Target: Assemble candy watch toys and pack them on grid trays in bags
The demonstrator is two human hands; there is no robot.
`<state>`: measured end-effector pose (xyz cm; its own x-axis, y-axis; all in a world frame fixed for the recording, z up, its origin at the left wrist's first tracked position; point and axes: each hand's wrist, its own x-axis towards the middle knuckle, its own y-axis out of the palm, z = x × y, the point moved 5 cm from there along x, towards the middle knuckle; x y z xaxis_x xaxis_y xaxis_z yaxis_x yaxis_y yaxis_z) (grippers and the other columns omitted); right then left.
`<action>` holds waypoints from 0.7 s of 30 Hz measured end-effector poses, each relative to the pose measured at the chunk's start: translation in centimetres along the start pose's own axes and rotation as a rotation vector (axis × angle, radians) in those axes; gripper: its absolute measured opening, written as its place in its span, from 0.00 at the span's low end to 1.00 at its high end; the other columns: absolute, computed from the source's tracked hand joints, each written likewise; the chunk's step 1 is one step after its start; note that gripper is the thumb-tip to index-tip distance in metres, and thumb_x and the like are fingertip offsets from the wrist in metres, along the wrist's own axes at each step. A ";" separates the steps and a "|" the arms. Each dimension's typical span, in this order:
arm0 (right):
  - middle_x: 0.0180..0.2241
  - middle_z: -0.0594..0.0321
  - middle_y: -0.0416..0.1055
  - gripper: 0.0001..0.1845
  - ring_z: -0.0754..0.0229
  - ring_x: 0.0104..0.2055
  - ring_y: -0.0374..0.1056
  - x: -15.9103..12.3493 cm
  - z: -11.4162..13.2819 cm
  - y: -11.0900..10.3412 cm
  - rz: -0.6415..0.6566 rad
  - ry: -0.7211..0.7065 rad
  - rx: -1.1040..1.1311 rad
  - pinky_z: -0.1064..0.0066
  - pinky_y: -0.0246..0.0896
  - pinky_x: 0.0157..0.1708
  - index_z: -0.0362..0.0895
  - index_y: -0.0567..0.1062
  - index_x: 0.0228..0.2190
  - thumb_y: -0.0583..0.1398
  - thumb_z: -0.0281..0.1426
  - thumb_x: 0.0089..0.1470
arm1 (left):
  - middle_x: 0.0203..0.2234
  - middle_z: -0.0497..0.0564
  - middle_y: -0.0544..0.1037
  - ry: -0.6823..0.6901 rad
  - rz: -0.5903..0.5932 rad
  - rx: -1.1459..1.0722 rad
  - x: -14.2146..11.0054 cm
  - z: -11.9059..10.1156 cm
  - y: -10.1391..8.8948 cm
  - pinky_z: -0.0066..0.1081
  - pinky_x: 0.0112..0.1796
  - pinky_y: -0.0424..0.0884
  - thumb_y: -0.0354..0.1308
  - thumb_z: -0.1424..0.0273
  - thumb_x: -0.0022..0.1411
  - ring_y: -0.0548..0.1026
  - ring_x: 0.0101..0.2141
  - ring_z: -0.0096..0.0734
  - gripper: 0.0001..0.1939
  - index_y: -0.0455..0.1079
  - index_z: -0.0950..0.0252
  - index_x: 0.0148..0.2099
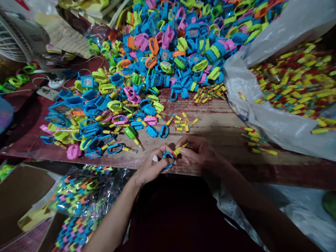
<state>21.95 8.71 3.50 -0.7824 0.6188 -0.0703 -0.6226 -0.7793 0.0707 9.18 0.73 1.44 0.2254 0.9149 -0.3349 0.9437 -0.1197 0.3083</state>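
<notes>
At the near edge of the wooden table (217, 122), my left hand (152, 168) is closed around a blue plastic toy watch band (168, 160). My right hand (201, 152) pinches a small yellow and red wrapped stick (180, 149), whose end touches the blue band. Both hands meet just above the table edge. A big heap of blue, green, pink and orange toy watches (168, 45) covers the far and left part of the table. Loose yellow and red sticks (183, 124) lie just beyond my hands.
A clear plastic bag (278, 126) full of yellow and red sticks (296, 84) lies at the right. Below the table at left sits a plastic bag of assembled watches (78, 203) beside a cardboard box (21, 196). A fan (18, 38) and power strip (47, 92) stand at the far left.
</notes>
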 end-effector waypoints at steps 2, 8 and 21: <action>0.20 0.72 0.65 0.03 0.69 0.21 0.61 -0.6 0.6 -0.4 -0.012 -0.026 -0.122 0.75 0.57 0.25 0.44 0.71 0.33 0.58 0.30 0.57 | 0.27 0.45 0.68 -0.025 -0.009 0.050 0.2 0.2 0.1 0.23 0.24 0.55 0.60 0.54 0.60 0.61 0.23 0.21 0.18 0.63 0.64 0.39; 0.29 0.65 0.72 0.05 0.64 0.31 0.66 -3.7 0.4 -2.0 -0.073 -0.033 -0.413 0.74 0.60 0.33 0.43 0.73 0.32 0.57 0.30 0.58 | 0.22 0.43 0.64 -0.068 0.053 0.088 1.3 1.7 2.3 0.22 0.22 0.55 0.57 0.51 0.62 0.59 0.21 0.19 0.21 0.63 0.65 0.36; 0.32 0.63 0.70 0.19 0.60 0.33 0.67 -1.2 -3.2 -3.8 -0.287 -0.125 -0.632 0.69 0.64 0.36 0.45 0.67 0.53 0.55 0.31 0.61 | 0.34 0.51 0.73 0.260 -0.239 0.981 0.8 -0.9 -0.8 0.34 0.40 0.67 0.50 0.63 0.69 0.70 0.36 0.34 0.12 0.70 0.64 0.42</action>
<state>25.28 10.67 0.12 -0.6071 0.7858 0.1182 -0.7087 -0.4680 -0.5280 8.43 1.88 1.73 0.0573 0.9969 -0.0540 0.7651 -0.0786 -0.6391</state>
